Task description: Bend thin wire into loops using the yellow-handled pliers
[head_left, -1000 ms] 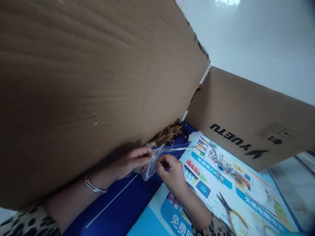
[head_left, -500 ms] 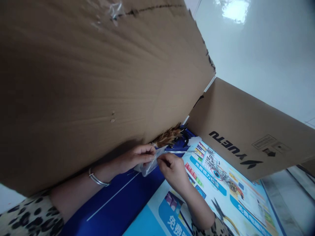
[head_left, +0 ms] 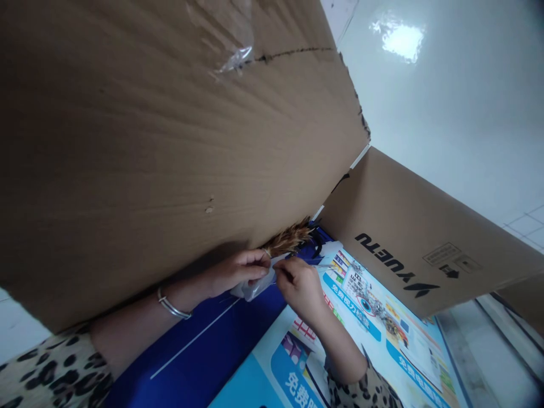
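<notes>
My left hand (head_left: 251, 266) is closed, thumb and fingers pinching the edge of a small clear plastic bag (head_left: 254, 288). Close by on the right, my right hand (head_left: 300, 280) is closed in a pinch at the bag's other side. What its fingertips grip is too small to make out. Thin shiny strands (head_left: 325, 267) stretch out behind the right hand over the printed board. Just beyond both hands lies a bunch of brown feather-like tufts (head_left: 291, 238), against the cardboard.
A large cardboard panel (head_left: 178, 141) rises on the left, and another marked YUETU (head_left: 395, 238) stands on the right. Below are a blue surface (head_left: 204, 345) and a printed board (head_left: 361, 340), with clear beads or bits (head_left: 376, 309) on it. Pale floor (head_left: 446, 113) lies beyond.
The view has shifted slightly, so the panels sit lower. The scissors on the board are now mostly hidden by my right sleeve. Both hands stay pinched at the bag.
</notes>
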A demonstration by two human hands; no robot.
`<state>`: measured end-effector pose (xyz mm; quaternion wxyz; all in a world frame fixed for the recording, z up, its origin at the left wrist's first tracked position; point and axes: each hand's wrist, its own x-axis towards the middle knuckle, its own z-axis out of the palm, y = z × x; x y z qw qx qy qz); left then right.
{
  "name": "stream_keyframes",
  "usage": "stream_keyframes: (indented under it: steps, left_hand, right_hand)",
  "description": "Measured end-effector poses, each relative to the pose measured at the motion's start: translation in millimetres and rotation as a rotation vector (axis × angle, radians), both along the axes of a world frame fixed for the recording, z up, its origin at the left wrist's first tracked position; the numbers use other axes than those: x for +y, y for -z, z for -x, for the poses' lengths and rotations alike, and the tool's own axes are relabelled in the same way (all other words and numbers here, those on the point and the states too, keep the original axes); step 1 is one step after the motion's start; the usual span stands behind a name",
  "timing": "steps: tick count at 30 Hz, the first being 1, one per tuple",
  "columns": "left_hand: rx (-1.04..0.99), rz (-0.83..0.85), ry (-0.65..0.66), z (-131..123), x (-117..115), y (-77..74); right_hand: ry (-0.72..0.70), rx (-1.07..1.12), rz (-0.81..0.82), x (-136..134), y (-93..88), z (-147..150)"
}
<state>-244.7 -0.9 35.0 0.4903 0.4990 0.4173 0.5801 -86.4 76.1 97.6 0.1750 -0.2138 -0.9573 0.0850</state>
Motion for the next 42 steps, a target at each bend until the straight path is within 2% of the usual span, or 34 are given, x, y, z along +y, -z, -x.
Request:
stream_keyframes:
  steps: [11, 18, 25, 31, 34, 37, 39, 42]
  left_hand:
    - [0.130, -0.034, -0.071, 3.9, -2.3, -8.4]
    - [0.244, -0.065, -0.080, 6.2, -4.1, -10.3]
    - [0.299, -0.093, -0.117, 6.6, -2.8, -13.3]
    - [0.279, -0.060, -0.137, 8.5, 0.8, -5.2]
    - [0.369, -0.127, -0.157, 10.2, 0.8, -4.0]
    - [0.540, -0.282, -0.195, 7.6, -1.5, -6.6]
    - [0.678, -0.351, -0.261, 3.2, -3.6, -7.9]
    - [0.836, -0.348, -0.400, -3.4, -5.5, -5.4]
  right_hand:
    - [-0.035, -0.060, -0.105, 5.2, -7.0, 8.7]
    - [-0.149, 0.139, -0.068, 14.3, -11.4, -3.9]
    - [-0.224, 0.128, -0.090, 26.1, 3.3, 0.5]
    - [-0.204, 0.185, -0.029, 46.7, 16.4, 0.8]
    - [-0.168, 0.183, -0.014, 53.1, 19.0, -1.1]
    - [-0.123, 0.182, -0.017, 56.4, 20.4, -2.6]
    - [-0.108, 0.190, -0.022, 57.9, 21.1, -3.5]
    - [-0.102, 0.199, -0.029, 59.3, 21.6, -4.8]
